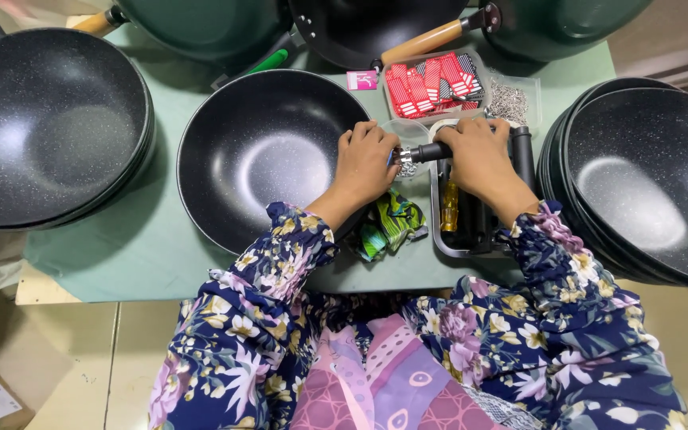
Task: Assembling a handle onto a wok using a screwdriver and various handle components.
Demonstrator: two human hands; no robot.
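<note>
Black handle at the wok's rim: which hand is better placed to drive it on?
Probably the right hand: it grips the black handle, while the left hand steadies the wok rim.

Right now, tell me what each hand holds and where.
Right hand grips the black handle mid-length; left hand holds the wok at its rim.

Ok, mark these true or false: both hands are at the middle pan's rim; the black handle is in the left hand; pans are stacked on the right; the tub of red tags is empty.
1. Both hands meet at the middle pan rim: true.
2. The left hand holds the black handle: false, the right hand grips it.
3. Stacked pans sit on the right: true.
4. The tub is empty: false, it holds red tags.
</note>
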